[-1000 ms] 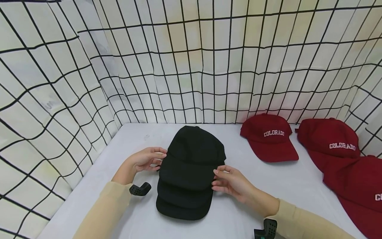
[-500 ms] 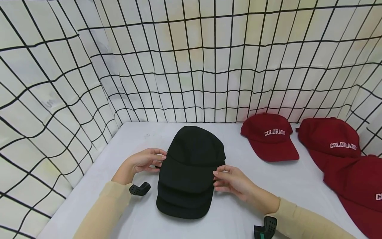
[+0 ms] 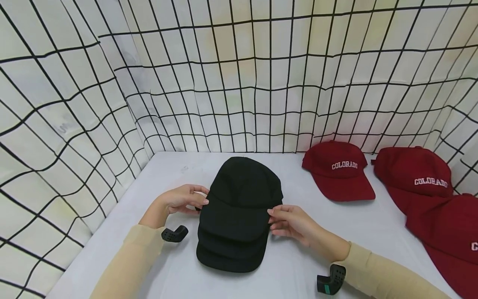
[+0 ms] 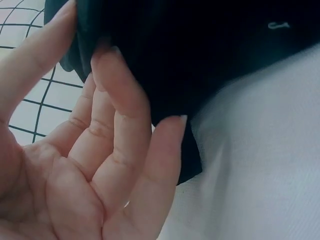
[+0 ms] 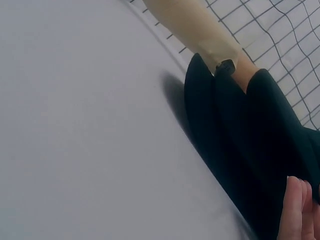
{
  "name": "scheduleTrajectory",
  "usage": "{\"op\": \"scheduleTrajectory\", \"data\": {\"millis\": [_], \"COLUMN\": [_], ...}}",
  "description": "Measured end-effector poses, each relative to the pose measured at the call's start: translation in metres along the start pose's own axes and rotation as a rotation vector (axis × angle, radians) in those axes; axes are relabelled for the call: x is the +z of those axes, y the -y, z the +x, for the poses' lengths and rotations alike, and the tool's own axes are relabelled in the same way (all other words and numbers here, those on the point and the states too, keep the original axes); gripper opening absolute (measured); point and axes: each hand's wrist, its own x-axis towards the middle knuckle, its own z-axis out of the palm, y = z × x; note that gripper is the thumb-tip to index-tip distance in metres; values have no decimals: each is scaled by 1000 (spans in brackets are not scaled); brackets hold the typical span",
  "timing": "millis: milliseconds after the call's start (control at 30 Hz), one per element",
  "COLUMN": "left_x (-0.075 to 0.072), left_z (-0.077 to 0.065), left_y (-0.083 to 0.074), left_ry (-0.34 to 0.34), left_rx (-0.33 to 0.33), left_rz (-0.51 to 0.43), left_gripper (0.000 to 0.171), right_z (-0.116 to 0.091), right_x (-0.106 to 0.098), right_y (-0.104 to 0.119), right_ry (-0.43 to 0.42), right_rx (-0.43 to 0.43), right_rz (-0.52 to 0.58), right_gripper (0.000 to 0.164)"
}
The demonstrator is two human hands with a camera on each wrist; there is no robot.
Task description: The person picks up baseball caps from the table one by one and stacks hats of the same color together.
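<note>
A stack of black baseball caps (image 3: pixel 242 220) lies mid-table in the head view, crowns nested at the far side. Three brims overlap like steps toward me. At the left edge, my left hand (image 3: pixel 182 199) pinches the upper cap, thumb beside its brim. In the left wrist view those fingers (image 4: pixel 125 100) bend against the dark fabric, with the thumb on the opposite side. My right hand (image 3: pixel 294 222) grips the top brim's right edge, thumb above and fingers partly hidden below. Layered black brims (image 5: pixel 230 125) fill the middle of the right wrist view, with right fingertips (image 5: pixel 292 200) beside them.
A red COLORADO cap (image 3: pixel 337 172) sits at the back right of the white table (image 3: pixel 164 170). Further right, another red cap (image 3: pixel 412 172) and one more red cap (image 3: pixel 444 236) overlap. Black-lined grid walls (image 3: pixel 224 83) enclose the table's back and sides.
The top black brim has slid slightly toward me over the brims beneath. My left thumb has come down a little along the cap's edge. The red caps stay put.
</note>
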Motion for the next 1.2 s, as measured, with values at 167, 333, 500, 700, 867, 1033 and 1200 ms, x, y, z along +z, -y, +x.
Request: {"op": "scheduleTrajectory", "data": {"millis": [167, 333, 500, 700, 867, 1033, 1200], "left_x": [0, 0, 2, 4, 4, 5, 6], "left_z": [-1, -3, -7, -10, -12, -12, -11], "left_y": [-2, -8, -13, -16, -18, -16, -14], "left_ry": [7, 5, 17, 30, 29, 45, 62], "left_rx": [-6, -15, -29, -37, -47, -92, -100], "left_rz": [52, 154, 220, 294, 355, 355, 364], "left_gripper": [43, 39, 28, 25, 26, 28, 27], "right_z": [3, 7, 8, 10, 14, 16, 18], "right_x": [-3, -5, -4, -4, -4, -5, -6], "right_y": [2, 4, 5, 6, 6, 5, 5], "right_ry": [37, 51, 26, 15, 14, 25, 32], "right_rx": [-30, -80, -92, -120, -137, -149, -157], "right_rz": [-44, -128, -204, -273, -299, -319, -335], "right_gripper": [14, 13, 14, 14, 15, 15, 15]}}
